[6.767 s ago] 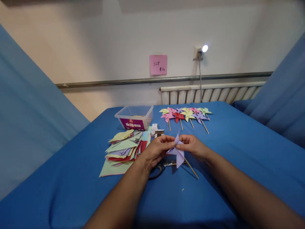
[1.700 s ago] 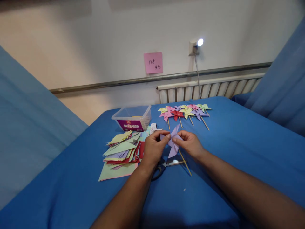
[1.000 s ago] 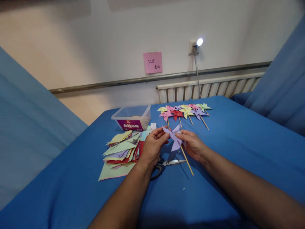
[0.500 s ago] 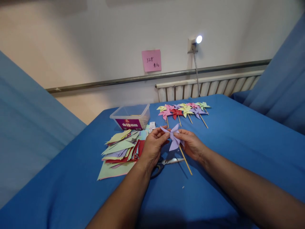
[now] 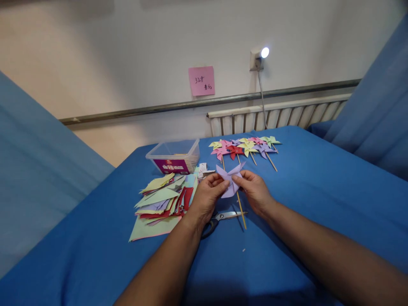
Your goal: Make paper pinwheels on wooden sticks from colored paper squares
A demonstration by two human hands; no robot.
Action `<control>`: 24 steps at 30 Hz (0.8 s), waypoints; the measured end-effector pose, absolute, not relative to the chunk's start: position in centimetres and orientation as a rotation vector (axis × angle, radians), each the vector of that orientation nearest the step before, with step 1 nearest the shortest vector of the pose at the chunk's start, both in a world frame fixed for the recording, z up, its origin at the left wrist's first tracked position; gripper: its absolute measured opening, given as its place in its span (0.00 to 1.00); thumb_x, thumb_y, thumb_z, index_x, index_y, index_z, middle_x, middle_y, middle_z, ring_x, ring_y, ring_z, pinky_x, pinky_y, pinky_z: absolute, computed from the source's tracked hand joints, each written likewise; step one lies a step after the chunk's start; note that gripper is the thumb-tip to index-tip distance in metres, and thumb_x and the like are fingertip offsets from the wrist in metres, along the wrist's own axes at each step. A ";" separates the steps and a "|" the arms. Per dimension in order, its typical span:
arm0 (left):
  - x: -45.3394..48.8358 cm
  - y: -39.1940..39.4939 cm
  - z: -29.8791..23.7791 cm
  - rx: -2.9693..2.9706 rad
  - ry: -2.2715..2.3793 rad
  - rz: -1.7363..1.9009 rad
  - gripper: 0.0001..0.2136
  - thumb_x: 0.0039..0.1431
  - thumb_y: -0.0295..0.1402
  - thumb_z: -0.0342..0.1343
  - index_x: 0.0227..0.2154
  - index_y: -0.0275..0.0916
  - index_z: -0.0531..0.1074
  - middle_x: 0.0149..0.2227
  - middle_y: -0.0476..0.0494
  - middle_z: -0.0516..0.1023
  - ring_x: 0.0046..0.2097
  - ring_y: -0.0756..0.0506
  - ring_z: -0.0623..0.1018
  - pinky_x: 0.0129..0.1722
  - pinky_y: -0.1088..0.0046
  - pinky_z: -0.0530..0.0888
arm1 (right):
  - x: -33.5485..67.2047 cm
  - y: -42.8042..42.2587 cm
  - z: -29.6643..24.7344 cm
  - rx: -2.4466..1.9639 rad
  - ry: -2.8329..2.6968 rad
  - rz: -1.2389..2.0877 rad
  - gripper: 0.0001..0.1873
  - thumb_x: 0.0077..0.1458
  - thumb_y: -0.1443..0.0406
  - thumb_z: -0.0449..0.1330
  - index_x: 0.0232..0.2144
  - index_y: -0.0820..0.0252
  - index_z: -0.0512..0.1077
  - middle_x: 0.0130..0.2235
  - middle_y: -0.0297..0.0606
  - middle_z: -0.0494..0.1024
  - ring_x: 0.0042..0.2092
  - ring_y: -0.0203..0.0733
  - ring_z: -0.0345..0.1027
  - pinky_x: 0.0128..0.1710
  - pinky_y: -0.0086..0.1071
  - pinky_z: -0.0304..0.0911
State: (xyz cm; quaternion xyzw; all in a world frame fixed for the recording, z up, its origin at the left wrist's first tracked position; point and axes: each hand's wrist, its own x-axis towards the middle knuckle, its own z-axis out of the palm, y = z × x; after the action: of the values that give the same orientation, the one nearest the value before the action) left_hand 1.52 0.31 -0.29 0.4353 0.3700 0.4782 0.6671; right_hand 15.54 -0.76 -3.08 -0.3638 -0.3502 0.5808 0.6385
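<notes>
the left hand point(image 5: 208, 193) and right hand point(image 5: 256, 193), each closed in a pinch, hold between them a lilac pinwheel point(image 5: 232, 191), seemingly near complete on its stick point(image 5: 241, 212), with assembled pinwheels point(image 5: 247, 147) beyond them and loose paper point(image 5: 161, 195) left over beside the left.

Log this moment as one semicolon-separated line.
left hand: pinching purple pinwheel; right hand: pinching same pinwheel; stick: angled down; scissors: on blue cloth; other pinwheels: beyond hands; paper stack: left
</notes>
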 end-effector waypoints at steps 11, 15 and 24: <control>1.4 0.1 -0.1 1.008 0.949 0.999 0.18 0.41 0.41 0.70 0.32 0.35 0.75 0.31 0.46 0.77 0.30 0.50 0.75 0.31 0.75 0.70 | 15.6 -0.4 -3.3 -0.738 -0.738 1.354 0.12 0.40 0.60 0.71 0.26 0.59 0.74 0.26 0.31 0.75 0.28 0.34 0.65 0.34 0.31 0.61; 1.8 -0.5 -0.2 1.169 0.988 0.872 0.20 0.36 0.37 0.72 0.34 0.35 0.74 0.31 0.46 0.77 0.30 0.50 0.74 0.32 0.74 0.70 | 15.7 -0.2 -3.3 -0.769 -0.708 1.264 0.13 0.41 0.59 0.71 0.28 0.59 0.74 0.28 0.32 0.75 0.30 0.35 0.65 0.33 0.31 0.61; 1.9 -0.8 0.0 1.326 1.017 0.862 0.19 0.37 0.35 0.71 0.33 0.35 0.74 0.31 0.48 0.76 0.31 0.51 0.72 0.33 0.75 0.66 | 15.8 -0.2 -3.2 -0.718 -0.713 1.304 0.11 0.42 0.63 0.70 0.30 0.60 0.76 0.29 0.31 0.76 0.31 0.34 0.67 0.35 0.29 0.61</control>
State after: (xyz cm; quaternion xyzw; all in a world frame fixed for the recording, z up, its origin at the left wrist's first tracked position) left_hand 1.88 -0.83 -0.05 0.5697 0.4369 0.3701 0.5896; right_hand 15.84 -0.21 -3.21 -0.3197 -0.3175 0.5804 0.6783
